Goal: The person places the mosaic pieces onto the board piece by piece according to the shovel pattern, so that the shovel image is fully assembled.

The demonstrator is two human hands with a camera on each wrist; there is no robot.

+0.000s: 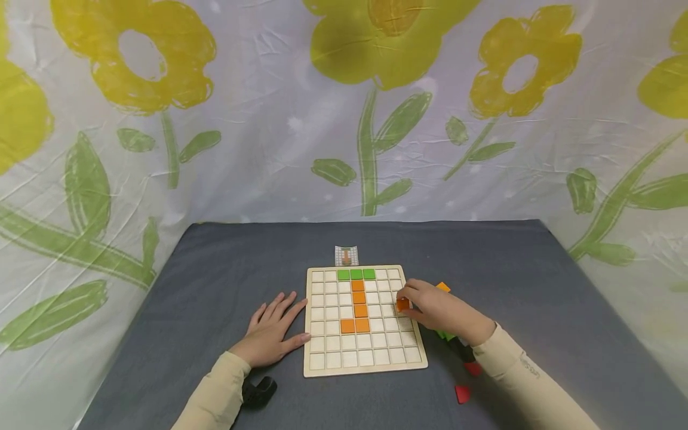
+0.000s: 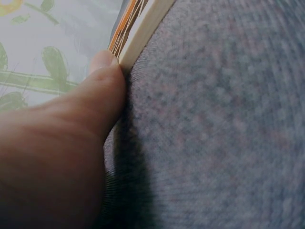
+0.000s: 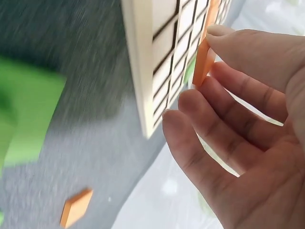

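Note:
A wooden grid board (image 1: 365,372) lies on the dark cloth. Three green tiles (image 1: 356,274) fill part of its top row; orange tiles (image 1: 360,310) run down below them, with one more beside the lowest. My left hand (image 1: 271,331) rests on the cloth with fingers spread, its thumb and a fingertip touching the board's left edge. Over the right side of the board, my right hand (image 1: 442,306) pinches an orange square tile (image 3: 203,61) between thumb and fingers. In the right wrist view that tile stands tilted above the grid.
Beyond the board's far edge lies a small printed card (image 1: 346,256). Loose green tiles (image 3: 35,105) and an orange tile (image 3: 76,208) are scattered to the right, partly hidden by my right arm in the head view. Red pieces (image 1: 462,394) lie nearer. A black object (image 1: 260,392) is by my left wrist.

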